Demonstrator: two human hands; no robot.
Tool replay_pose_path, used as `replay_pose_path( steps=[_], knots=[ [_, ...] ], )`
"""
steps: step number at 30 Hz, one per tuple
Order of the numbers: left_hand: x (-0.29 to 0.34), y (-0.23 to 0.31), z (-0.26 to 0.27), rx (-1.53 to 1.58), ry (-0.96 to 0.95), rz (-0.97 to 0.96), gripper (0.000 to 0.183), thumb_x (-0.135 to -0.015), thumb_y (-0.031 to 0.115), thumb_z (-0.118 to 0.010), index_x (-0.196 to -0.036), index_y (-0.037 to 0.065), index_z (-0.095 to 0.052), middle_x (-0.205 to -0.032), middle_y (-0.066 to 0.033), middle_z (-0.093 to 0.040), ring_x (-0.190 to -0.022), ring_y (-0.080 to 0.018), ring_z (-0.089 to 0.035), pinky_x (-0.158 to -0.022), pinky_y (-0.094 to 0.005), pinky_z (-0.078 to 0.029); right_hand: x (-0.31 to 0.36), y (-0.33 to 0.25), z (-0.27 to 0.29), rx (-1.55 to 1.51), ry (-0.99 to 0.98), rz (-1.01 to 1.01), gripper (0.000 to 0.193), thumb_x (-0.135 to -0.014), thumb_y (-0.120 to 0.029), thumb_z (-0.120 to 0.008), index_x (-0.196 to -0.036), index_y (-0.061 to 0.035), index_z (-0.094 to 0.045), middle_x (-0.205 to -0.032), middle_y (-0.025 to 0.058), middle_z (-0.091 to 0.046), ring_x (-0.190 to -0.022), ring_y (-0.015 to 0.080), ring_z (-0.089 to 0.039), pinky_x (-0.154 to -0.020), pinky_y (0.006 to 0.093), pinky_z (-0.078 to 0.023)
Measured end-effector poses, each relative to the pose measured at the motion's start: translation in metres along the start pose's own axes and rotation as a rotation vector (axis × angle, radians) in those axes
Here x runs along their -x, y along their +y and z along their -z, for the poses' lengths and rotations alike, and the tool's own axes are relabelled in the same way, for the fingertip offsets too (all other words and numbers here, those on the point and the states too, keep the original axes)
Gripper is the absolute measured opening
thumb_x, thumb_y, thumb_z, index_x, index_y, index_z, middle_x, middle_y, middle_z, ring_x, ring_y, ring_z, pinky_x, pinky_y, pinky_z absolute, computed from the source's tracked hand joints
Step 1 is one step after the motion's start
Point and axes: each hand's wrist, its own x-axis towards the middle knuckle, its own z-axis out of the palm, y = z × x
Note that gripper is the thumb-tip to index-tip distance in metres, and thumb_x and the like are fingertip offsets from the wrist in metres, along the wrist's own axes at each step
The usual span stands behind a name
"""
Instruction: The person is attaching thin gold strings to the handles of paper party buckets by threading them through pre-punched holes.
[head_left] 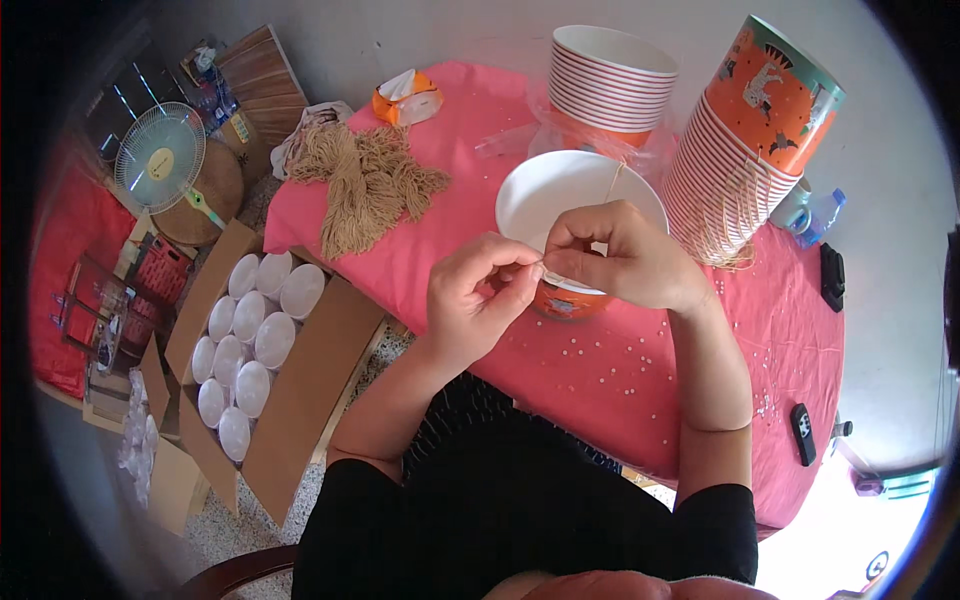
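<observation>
An orange paper bucket with a white inside [530,190] stands at the table's near middle. A thin tan string [614,182] runs from its far rim down behind my right hand [630,260]. Over the bucket's near rim, the fingertips of my left hand [472,295] meet those of my right. Both hands are closed in a pinch on the string, though the bit between the fingertips is tiny and hard to see. My hands partly cover the bucket's front wall.
Stacked buckets [690,190] with strings lean at the right; another stack [610,95] stands behind. Bundled twine [360,180] lies left, beside an orange tissue pack [407,98]. Small white bits [600,365] dot the pink cloth. A carton [310,370] of clear cups sits lower left.
</observation>
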Motion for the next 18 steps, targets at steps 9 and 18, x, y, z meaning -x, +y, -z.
replay_pose_path(
  steps=[9, 18],
  knots=[
    [-0.01, 0.004, 0.011, 0.708, -0.01, 0.657, 0.002, -0.089, 0.004, -0.055, -0.09, 0.004, -0.054, -0.07, 0.0015, -0.052, -0.051, -0.0015, -0.037, -0.044, -0.018, -0.026, -0.005, 0.002, -0.019, 0.289, 0.225, 0.375, 0.023, -0.072, 0.0, -0.075, -0.086, -0.0028, -0.058, -0.084, 0.0037, -0.062, -0.082, 0.0181, -0.061, -0.074, 0.0308, -0.048],
    [-0.008, -0.002, 0.021, 1.017, -0.098, 0.779, 0.007, -0.089, 0.01, -0.058, -0.094, 0.005, -0.056, -0.07, 0.0002, -0.053, -0.047, -0.003, -0.036, -0.041, -0.018, -0.025, -0.007, 0.005, -0.021, 0.35, 0.249, 0.406, 0.019, -0.074, 0.005, -0.071, -0.089, -0.003, -0.064, -0.084, 0.0057, -0.066, -0.08, 0.0216, -0.063, -0.074, 0.033, -0.05]
  ],
)
